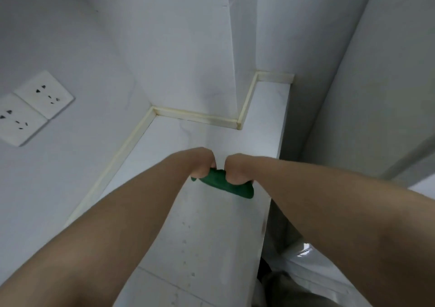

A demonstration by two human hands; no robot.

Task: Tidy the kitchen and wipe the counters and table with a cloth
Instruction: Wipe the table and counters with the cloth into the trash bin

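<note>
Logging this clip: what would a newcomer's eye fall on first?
The green cloth, the only strong colour, bunched on the white counter, held by the left hand and right hand side by side. Then the two white wall sockets at far left and the yellowed sealant strip along the counter's back edge.

Narrow white counter (207, 247), cream sealant strip (131, 139) along its back edge; green cloth (226, 186) on it

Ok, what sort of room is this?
Most likely a home kitchen corner: a narrow white counter against white walls, a yellowed sealing strip along the joint, and two wall sockets above it. The left hand and right hand grip a green cloth over the counter.
</note>
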